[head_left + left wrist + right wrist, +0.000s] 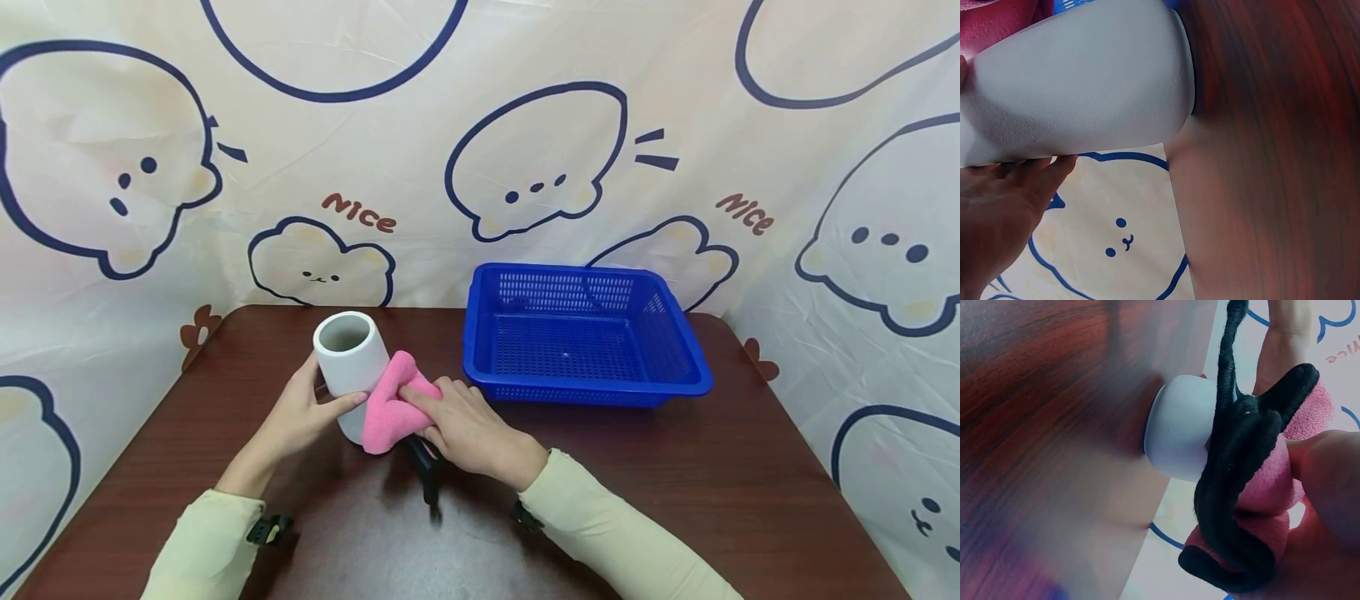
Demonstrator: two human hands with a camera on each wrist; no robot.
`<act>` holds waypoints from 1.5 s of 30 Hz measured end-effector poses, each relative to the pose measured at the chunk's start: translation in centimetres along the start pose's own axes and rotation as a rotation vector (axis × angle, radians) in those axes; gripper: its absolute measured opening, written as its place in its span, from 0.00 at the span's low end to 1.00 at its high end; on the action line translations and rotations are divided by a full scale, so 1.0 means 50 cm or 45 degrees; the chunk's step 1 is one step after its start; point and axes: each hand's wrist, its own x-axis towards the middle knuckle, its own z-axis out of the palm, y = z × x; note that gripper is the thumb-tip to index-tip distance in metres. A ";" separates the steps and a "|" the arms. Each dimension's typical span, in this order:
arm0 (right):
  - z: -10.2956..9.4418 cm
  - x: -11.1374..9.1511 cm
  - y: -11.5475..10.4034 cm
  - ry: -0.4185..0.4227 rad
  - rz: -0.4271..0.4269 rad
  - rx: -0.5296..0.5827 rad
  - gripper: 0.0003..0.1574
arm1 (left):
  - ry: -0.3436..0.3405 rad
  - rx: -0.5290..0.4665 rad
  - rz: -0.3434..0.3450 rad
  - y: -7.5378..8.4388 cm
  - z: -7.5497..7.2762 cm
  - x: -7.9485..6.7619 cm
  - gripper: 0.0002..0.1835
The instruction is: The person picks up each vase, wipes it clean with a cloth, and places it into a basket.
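Note:
A white vase (348, 367) with a round open mouth stands near the left middle of the table. My left hand (300, 417) grips its side, the thumb across the front; in the left wrist view, that hand's fingers (1035, 181) lie along the vase wall (1085, 81). My right hand (480, 429) holds a bunched pink cloth (386, 412) against the vase's right side. Folds of black fabric (1235, 481) hang from the cloth in the right wrist view, partly covering the vase (1179, 428). Whether the vase's base fully touches the table is unclear.
A blue plastic basket (592, 392) with perforated walls sits at the back right of the brown wooden table (675, 492). Behind and beside the table hangs a pale curtain (420, 167) with cartoon drawings. Each wrist wears a small black device.

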 end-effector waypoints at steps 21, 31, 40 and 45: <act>0.021 -0.008 0.006 -0.073 0.031 0.034 0.31 | 0.003 0.022 -0.014 0.001 0.003 0.000 0.43; 0.029 -0.007 0.009 -0.112 0.040 0.024 0.33 | 0.005 0.022 -0.011 0.000 0.003 0.000 0.42; 0.043 -0.007 0.013 -0.175 0.049 0.048 0.33 | 0.010 0.027 -0.012 0.001 0.003 -0.001 0.42; 0.045 -0.006 0.014 -0.196 0.060 0.051 0.32 | 0.004 0.020 -0.021 0.003 0.003 -0.001 0.43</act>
